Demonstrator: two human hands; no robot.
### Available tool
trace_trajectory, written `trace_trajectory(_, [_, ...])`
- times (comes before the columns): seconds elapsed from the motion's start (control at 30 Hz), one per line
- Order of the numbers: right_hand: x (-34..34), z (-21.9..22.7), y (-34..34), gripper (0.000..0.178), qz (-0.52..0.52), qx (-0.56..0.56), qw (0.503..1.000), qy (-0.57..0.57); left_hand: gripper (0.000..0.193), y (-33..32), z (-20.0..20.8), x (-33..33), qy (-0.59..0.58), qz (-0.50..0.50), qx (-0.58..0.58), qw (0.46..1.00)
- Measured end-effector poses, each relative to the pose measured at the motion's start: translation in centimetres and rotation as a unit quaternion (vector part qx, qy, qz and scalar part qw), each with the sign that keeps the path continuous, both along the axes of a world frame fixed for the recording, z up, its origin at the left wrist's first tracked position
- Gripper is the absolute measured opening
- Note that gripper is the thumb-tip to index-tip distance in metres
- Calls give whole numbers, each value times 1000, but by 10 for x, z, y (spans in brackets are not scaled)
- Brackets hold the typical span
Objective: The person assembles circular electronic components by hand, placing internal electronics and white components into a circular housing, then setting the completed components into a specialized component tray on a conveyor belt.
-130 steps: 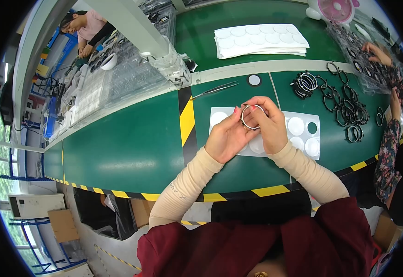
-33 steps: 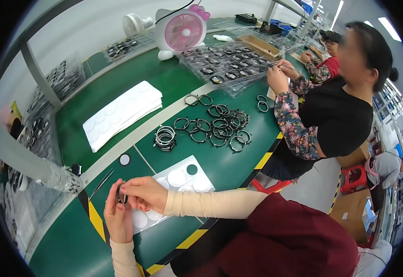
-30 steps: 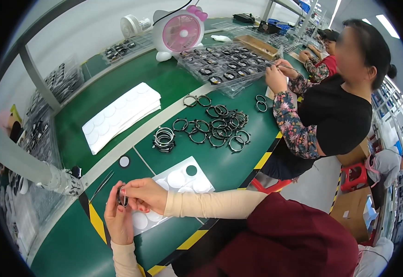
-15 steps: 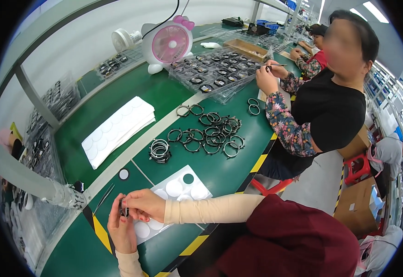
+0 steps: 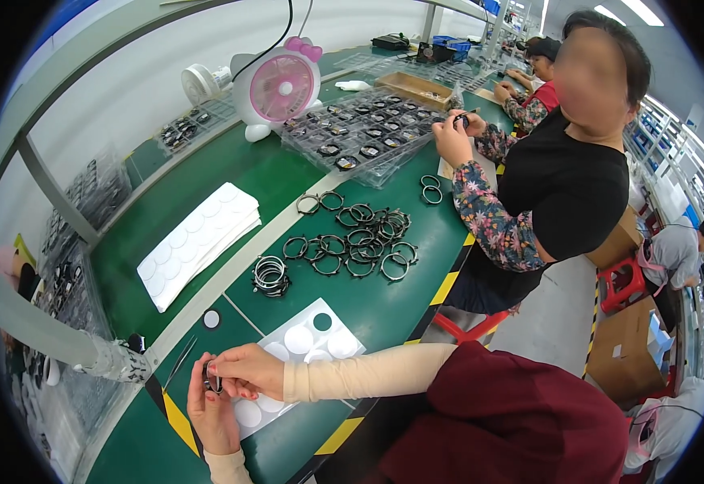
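Note:
Between both hands is a small dark watch-case ring (image 5: 212,377), seen nearly edge-on. My left hand (image 5: 209,411) grips it from the left, thumb and fingers closed around its edge. From the right, my right hand (image 5: 249,371) pinches at the same ring with thumb and forefinger, the other fingers curled. Under the right wrist lies a white sheet of round stickers (image 5: 304,339), with one gap showing green. Tweezers (image 5: 179,363) rest on the bench just beyond the left fingers. A small white disc with a dark rim (image 5: 212,319) lies farther off.
Loose dark rings (image 5: 364,238) form a pile mid-bench, beside a stack of silver rings (image 5: 270,277). Farther left is a stack of white sticker sheets (image 5: 199,242). Clear trays of watch parts (image 5: 368,129) and a pink-and-white fan (image 5: 279,87) stand beyond. A co-worker (image 5: 562,177) works at right.
The view has shifted slightly, so bench items appear a little to the left. Both my hands keep hold of the ring in nearly the same pose.

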State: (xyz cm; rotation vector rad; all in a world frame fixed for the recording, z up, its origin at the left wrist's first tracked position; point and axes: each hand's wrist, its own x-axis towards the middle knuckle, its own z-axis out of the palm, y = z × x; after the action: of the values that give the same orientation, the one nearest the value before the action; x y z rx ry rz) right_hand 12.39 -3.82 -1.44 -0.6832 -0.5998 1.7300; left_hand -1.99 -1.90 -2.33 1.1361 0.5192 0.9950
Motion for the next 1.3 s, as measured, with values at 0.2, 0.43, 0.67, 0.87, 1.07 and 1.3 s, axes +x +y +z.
trace_trajectory(0.2, [-1, 0, 0, 24, -6, 3, 1000, -14, 65, 1, -2, -2, -1, 5, 1, 1000])
trace_trajectory(0.43, [-1, -6, 1, 24, 4, -12, 1000, 13, 64, 0, 1, -2, -3, 3, 18, 1000])
trace_trajectory(0.67, [0, -1, -1, 21, 27, -26, 996, 75, 62, 0, 4, -2, 5, -1, 15, 1000])
trace_trajectory(0.87, [1, -3, 1, 18, 29, -28, 996, 86, 60, 1, 0, -3, 8, 7, 11, 1000])
trace_trajectory(1.07, [0, -3, 1, 19, 27, -32, 996, 81, 59, -1, 2, -2, 11, -1, 6, 1000])
trace_trajectory(1.3, [0, -4, 0, 21, 24, -25, 997, 71, 66, -4, 6, 3, 14, 37, -8, 999])
